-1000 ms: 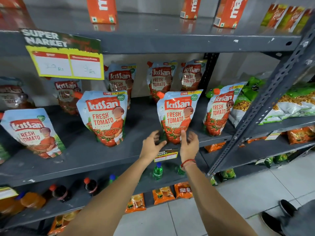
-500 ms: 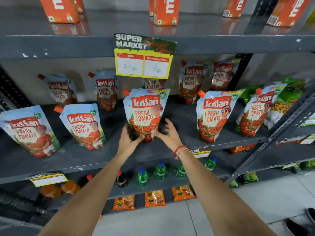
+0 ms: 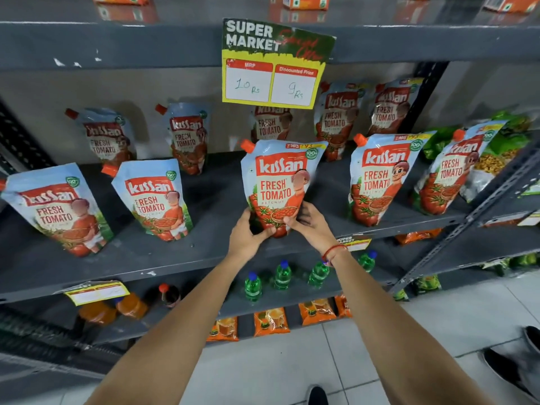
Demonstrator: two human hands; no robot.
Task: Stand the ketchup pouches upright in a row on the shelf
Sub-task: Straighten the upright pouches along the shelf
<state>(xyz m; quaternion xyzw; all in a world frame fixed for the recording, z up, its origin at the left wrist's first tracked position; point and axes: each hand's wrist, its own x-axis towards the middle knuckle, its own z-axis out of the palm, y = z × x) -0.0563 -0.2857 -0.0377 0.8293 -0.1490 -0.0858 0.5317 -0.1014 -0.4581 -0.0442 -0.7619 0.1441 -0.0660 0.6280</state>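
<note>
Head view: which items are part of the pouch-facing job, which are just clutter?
Job:
held ketchup pouch
left hand
right hand
front-row pouches
back-row pouches
shelf

Clutter:
price sign
green bottles
orange packets
green snack bags

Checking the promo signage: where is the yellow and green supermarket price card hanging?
The yellow and green supermarket price card hangs from the grey upper shelf edge, centre of the head view, directly above the held ketchup pouch.

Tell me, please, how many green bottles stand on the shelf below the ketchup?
4 green bottles, in a row under the hands: first, second, third, fourth. The arms may hide more.
</note>
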